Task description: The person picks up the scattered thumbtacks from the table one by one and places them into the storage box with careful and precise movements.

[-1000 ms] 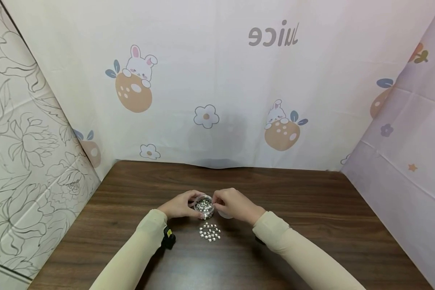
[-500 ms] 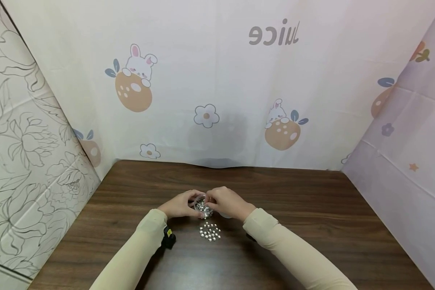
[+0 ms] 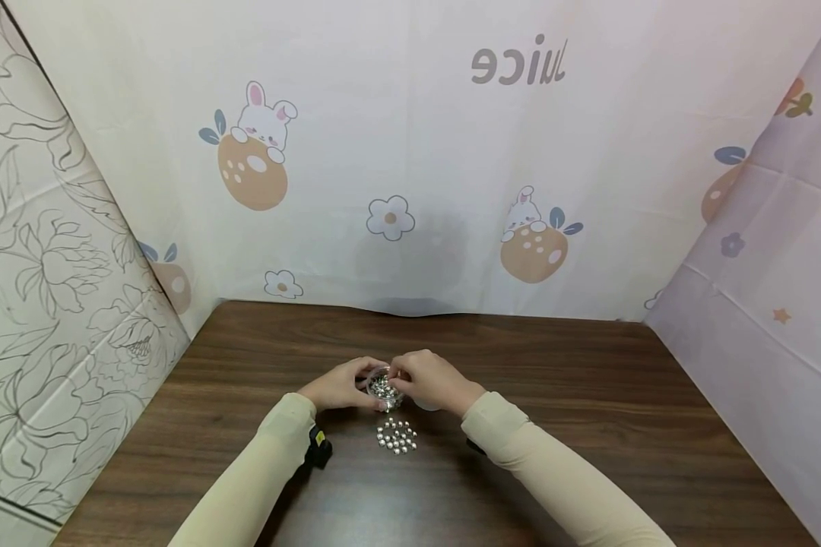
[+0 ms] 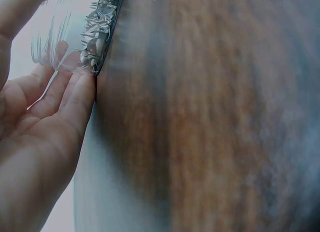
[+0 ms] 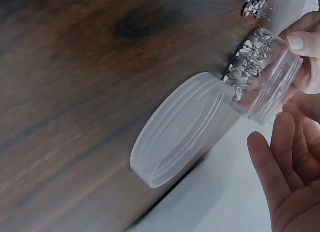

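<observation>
A clear round jar partly filled with silver thumbtacks stands on the table. My left hand grips its side, fingers behind and thumb in front; in the left wrist view they wrap around the jar wall. My right hand is over the jar's mouth from the right, thumb and index fingertips together, other fingers loosely bent. I cannot tell whether a tack is between those fingertips. Loose thumbtacks lie spread out on the near side of the jar.
The jar's translucent lid lies beside it, inner side up, mostly under my right hand in the head view. The brown wooden table ends at a printed curtain behind.
My right hand moved left from the jar's right rim to over its mouth, then stayed there. The left hand keeps its grip on the jar. The loose tacks look the same.
</observation>
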The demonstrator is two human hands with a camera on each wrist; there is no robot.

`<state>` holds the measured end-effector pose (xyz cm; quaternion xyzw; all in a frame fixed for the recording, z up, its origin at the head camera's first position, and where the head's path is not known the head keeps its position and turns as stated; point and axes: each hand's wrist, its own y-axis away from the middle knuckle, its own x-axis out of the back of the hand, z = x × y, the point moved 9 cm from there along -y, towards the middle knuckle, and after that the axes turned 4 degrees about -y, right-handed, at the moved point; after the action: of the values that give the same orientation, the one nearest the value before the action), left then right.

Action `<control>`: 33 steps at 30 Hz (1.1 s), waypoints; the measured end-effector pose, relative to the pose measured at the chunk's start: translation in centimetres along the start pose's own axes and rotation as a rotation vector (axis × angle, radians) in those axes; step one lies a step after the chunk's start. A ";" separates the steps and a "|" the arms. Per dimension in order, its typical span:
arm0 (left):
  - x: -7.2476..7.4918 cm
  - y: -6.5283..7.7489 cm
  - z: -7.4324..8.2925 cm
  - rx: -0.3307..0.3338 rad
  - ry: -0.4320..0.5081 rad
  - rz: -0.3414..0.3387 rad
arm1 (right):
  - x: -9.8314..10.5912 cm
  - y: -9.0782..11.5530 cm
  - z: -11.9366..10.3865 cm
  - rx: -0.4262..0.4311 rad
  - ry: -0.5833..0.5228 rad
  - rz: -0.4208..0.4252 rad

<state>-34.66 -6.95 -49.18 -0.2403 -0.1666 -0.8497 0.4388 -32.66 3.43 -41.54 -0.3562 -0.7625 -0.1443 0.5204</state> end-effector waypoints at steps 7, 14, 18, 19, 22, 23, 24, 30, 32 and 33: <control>-0.1 0.0 0.2 -0.032 0.020 -0.005 | 0.6 1.7 0.2 -0.012 -0.005 0.005; 0.0 -0.1 0.2 -0.035 0.023 0.008 | 0.5 3.5 -0.1 0.004 -0.028 -0.025; 0.0 -0.1 0.2 -0.025 0.016 0.013 | -0.2 4.3 -0.5 0.038 -0.034 -0.057; -0.1 0.0 0.3 -0.027 0.019 0.013 | -0.4 4.5 -0.6 0.046 -0.029 -0.066; 0.0 0.3 1.1 -0.039 0.043 0.009 | -1.0 4.9 -0.8 0.063 -0.020 -0.098; 0.0 0.5 1.4 -0.045 0.053 0.004 | -1.2 5.0 -0.8 0.065 -0.016 -0.108; 0.1 0.6 1.8 -0.052 0.062 0.000 | -1.4 5.1 -0.8 0.064 -0.016 -0.118; 0.4 1.3 3.4 -0.071 0.071 -0.012 | -2.1 5.6 -0.9 0.048 -0.017 -0.177; 0.4 1.4 3.6 -0.074 0.072 -0.010 | -2.2 5.6 -0.9 0.045 -0.018 -0.190; 0.4 1.4 3.6 -0.075 0.072 -0.010 | -2.2 5.7 -1.0 0.044 -0.020 -0.193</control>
<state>-32.75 -6.25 -45.87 -0.2249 -0.1199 -0.8656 0.4311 -27.58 5.97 -43.99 -0.2710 -0.8015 -0.1733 0.5041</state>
